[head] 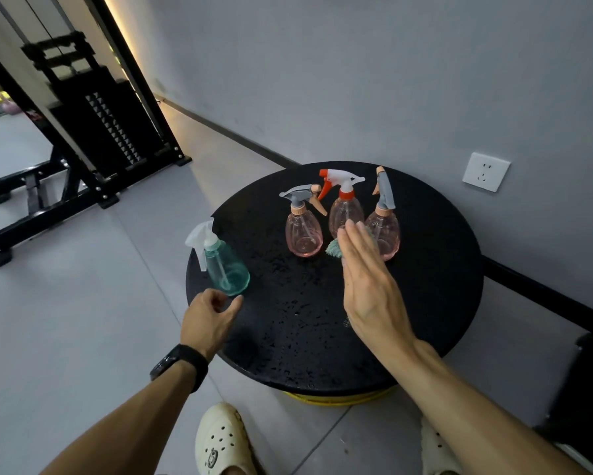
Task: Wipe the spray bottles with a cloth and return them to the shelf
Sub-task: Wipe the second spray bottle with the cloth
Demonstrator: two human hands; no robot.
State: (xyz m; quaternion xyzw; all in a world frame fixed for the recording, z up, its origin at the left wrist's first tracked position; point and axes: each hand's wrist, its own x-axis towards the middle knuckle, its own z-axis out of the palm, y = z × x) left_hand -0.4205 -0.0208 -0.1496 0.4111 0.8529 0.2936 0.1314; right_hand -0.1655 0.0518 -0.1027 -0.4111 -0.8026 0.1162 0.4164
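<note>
A black weight machine (82, 132) fills the left background on the grey floor, and a round black table (425, 286) stands against the grey wall, just below a white wall socket (486, 171). Four spray bottles stand upright on the table: three pink ones in a row at the back, the left pink bottle (303, 231) with a grey trigger, the middle pink bottle (344, 207) with a white and red trigger, and the right pink bottle (385, 231), while the teal bottle (226, 269) stands near the left edge. The right hand (367, 286) stretches forward with straight fingers held together, a teal cloth (334, 249) showing beneath its fingertips before the middle bottle. The left hand (209, 320), with a black wristband (181, 365), hovers just beside the teal bottle, fingers loosely curled, holding nothing.
</note>
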